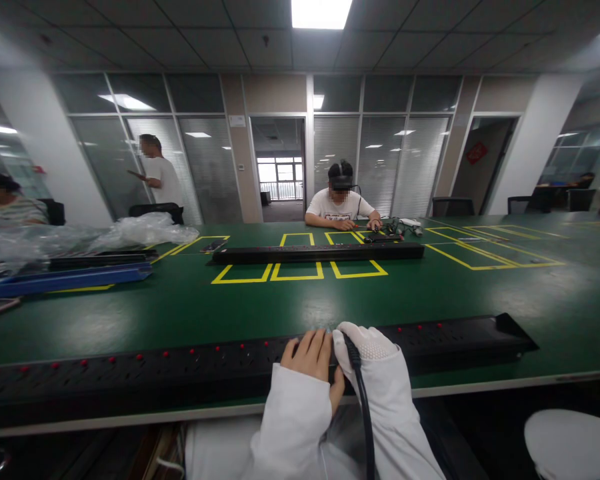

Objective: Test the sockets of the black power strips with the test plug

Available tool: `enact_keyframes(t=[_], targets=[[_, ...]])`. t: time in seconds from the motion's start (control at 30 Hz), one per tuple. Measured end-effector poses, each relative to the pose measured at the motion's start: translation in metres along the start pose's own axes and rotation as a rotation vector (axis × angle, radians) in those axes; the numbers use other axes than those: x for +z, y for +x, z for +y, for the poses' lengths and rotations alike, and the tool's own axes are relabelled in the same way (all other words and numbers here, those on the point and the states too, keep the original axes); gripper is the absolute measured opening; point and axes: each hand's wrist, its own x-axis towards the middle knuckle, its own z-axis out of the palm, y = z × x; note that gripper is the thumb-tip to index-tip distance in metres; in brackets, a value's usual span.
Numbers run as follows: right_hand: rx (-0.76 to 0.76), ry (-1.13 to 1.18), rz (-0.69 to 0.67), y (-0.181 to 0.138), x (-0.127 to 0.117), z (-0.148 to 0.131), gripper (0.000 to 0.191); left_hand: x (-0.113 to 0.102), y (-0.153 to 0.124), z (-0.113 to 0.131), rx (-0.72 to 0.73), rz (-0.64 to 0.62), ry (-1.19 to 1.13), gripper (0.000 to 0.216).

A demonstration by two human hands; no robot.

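A long black power strip (200, 363) with a row of red dots lies along the near edge of the table, running out of view at the left. My left hand (307, 357), bare below a white sleeve, rests over the strip, fingers across its top and thumb down the near side. Right beside it, my right hand (373, 343) in a white glove is closed around the end of a black power cord (363, 393). The cord hangs down towards me. My fingers hide the cord's tip, so I cannot tell whether it sits in a socket.
The green table (190, 313) carries yellow tape outlines. A second black strip (320, 253) lies farther back. At the left are clear plastic wrap (150, 230) and a blue channel (70, 283). A person (343, 203) with a headset sits opposite; a white stool (570, 443) stands at right.
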Motion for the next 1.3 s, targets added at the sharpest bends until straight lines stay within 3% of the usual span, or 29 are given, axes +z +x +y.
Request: enact_keyframes(t=[0.1, 0.23, 0.37, 0.87, 1.13, 1.3], targets=[[-0.002, 0.0, 0.024, 0.001, 0.0, -0.001, 0.034, -0.016, 0.009, -0.01, 0.036, -0.15, 0.025, 0.05], [-0.008, -0.003, 0.06, 0.001, 0.001, -0.001, 0.033, -0.029, 0.018, -0.017, -0.105, -0.33, 0.139, 0.068], [-0.018, -0.009, 0.085, 0.0, 0.003, 0.0, 0.033, -0.034, 0.021, -0.015, -0.157, -0.432, 0.15, 0.07], [-0.105, 0.029, 0.156, -0.004, 0.01, 0.012, 0.024, -0.031, -0.002, -0.006, -0.164, -0.282, 0.274, 0.077], [-0.094, 0.07, 0.017, 0.009, 0.01, -0.013, 0.036, -0.022, -0.005, -0.039, -0.005, -0.024, 0.368, 0.07], [-0.078, 0.082, -0.015, 0.018, 0.011, -0.021, 0.033, -0.012, 0.001, -0.052, 0.076, -0.034, 0.379, 0.071]])
